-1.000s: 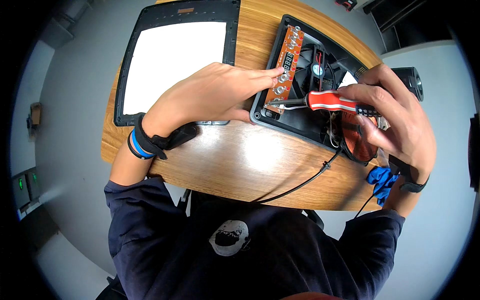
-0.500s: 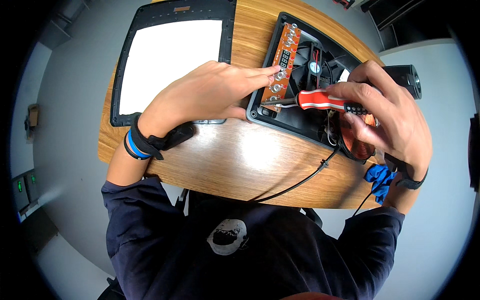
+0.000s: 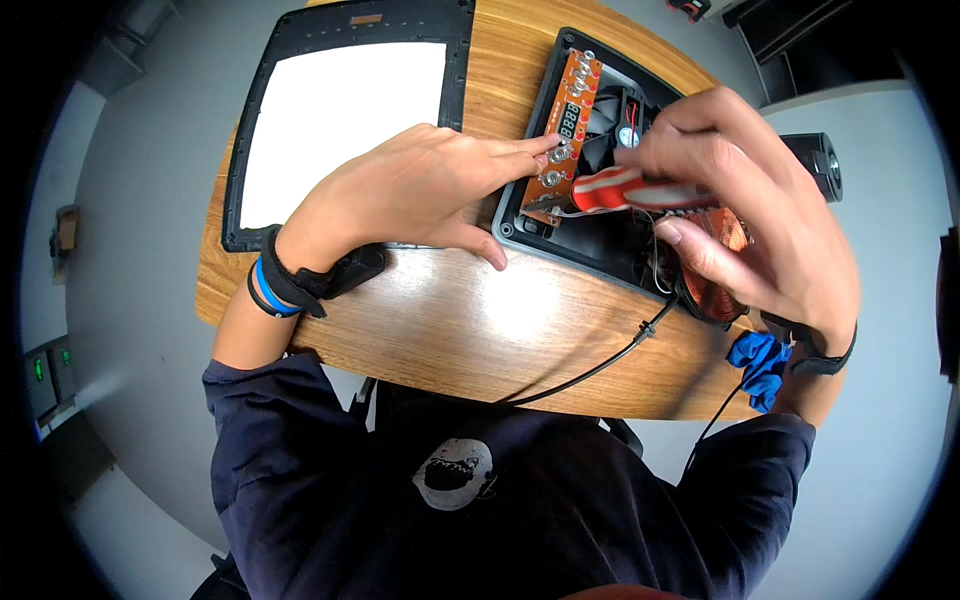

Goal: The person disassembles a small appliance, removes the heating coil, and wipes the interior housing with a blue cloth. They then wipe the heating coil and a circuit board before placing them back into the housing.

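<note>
An opened black appliance housing [image 3: 533,116], apparently an induction cooker base, lies at the far right of the table. Along its left side runs an orange circuit board [image 3: 586,76] with a small digit display and round buttons. Two stretched fingers of my left hand [image 3: 420,190] rest on the board's left edge; its thumb is spread over the table. My right hand [image 3: 765,205] holds a red screwdriver [image 3: 605,189], slightly blurred, its shaft pointing at the board's near end. Beneath that hand are a copper coil [image 3: 718,297] and a black fan [image 3: 627,136], both partly hidden.
A black-framed panel with a white face [image 3: 345,130] lies at the left. A black cable [image 3: 600,370] runs off the near table edge. Blue cloth [image 3: 762,365] sits by my right wrist, and a black cylindrical object [image 3: 820,165] stands beyond the right hand.
My right hand has shifted slightly left and farther away, its fingers loosened and moved along the screwdriver handle. My left thumb has come away from the housing's edge; those two fingers stay put.
</note>
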`<state>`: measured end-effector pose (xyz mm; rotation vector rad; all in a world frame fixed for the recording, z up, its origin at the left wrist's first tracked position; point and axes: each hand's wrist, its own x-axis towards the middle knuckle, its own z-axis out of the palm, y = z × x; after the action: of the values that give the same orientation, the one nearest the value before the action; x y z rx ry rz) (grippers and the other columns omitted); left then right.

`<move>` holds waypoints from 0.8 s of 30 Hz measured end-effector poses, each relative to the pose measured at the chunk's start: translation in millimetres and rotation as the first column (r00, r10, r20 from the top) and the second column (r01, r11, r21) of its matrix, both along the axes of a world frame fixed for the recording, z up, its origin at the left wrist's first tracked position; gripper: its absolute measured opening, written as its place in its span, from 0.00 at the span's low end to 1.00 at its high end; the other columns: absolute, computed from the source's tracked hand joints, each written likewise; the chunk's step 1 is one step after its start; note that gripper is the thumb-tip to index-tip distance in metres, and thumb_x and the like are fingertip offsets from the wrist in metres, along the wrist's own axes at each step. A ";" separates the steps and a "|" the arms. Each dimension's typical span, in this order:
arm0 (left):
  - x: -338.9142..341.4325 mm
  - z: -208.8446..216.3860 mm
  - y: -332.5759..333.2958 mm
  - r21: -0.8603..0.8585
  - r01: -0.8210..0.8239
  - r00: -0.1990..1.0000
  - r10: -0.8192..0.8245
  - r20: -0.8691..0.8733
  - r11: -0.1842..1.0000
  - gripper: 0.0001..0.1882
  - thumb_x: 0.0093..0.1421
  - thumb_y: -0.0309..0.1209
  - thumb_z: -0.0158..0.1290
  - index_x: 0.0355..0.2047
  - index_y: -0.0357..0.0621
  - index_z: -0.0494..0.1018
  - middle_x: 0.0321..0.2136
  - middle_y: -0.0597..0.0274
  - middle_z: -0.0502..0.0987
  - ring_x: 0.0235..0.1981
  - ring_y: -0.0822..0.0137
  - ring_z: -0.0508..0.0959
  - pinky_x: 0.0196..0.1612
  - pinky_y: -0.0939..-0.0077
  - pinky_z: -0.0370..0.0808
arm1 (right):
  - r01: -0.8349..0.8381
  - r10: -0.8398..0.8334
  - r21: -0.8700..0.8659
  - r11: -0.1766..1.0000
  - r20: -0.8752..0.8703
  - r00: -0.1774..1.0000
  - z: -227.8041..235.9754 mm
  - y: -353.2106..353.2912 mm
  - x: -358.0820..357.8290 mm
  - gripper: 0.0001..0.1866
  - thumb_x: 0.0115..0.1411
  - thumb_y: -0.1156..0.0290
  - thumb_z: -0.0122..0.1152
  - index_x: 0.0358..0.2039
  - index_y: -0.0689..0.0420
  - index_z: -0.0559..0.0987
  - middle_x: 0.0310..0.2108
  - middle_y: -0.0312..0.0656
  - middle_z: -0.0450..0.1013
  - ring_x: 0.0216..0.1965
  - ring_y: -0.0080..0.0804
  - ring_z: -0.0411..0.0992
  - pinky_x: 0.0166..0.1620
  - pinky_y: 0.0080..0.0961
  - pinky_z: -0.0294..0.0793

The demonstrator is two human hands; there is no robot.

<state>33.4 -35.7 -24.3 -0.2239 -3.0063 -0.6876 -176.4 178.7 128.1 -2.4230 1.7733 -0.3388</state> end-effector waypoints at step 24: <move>-6.6 6.1 8.7 0.080 0.010 0.984 0.004 -0.177 0.997 0.20 0.65 0.36 0.71 0.54 0.45 0.81 0.30 0.54 0.85 0.26 0.54 0.85 0.33 0.61 0.79 | -0.142 0.114 0.114 0.983 0.222 0.968 11.7 -38.4 -9.6 0.15 0.71 0.62 0.72 0.55 0.51 0.84 0.53 0.48 0.78 0.51 0.41 0.81 0.50 0.29 0.85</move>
<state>26.8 -27.0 -18.2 -0.2709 -2.8039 -0.7449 -186.0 140.3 139.8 -2.2986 1.4939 -0.4393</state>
